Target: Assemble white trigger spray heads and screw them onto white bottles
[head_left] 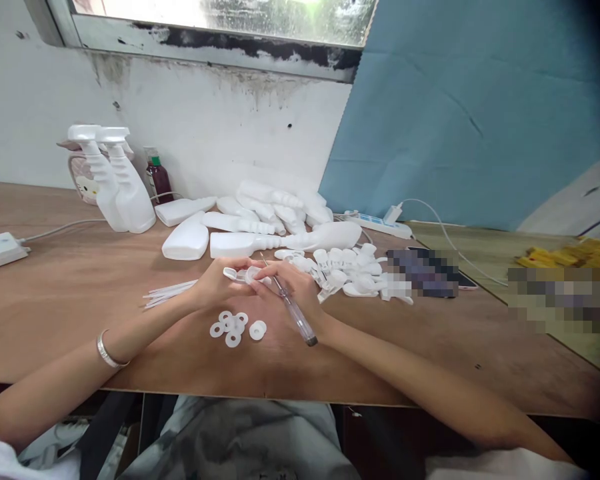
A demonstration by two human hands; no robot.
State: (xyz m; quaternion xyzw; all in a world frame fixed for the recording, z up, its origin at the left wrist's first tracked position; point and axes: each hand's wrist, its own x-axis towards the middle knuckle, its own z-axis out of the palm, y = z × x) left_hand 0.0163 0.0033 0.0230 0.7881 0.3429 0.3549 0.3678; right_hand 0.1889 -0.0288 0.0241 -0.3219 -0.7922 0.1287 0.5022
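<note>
My left hand (pixel 215 283) is closed around a white trigger spray head (pixel 238 275), held above the table close to its front middle. Meeting it from the other side, my right hand (pixel 300 287) grips a screwdriver (pixel 299 319) with a clear handle, whose thin shaft points up and away. Its fingertips also touch the end of the spray head; exactly how they hold it is partly hidden. Below both hands lie several flat white ring washers (pixel 233 339) and a small stack of white discs (pixel 258 330). Thin white tubes (pixel 169 292) lie beside my left wrist.
White trigger heads (pixel 363 283) are heaped right of my hands. Behind lies a pile of white bottles (pixel 186 241). Two assembled spray bottles (pixel 130 193) stand at left near a dark bottle (pixel 160 179). Phones (pixel 425 270) and a power strip (pixel 380 225) are at right.
</note>
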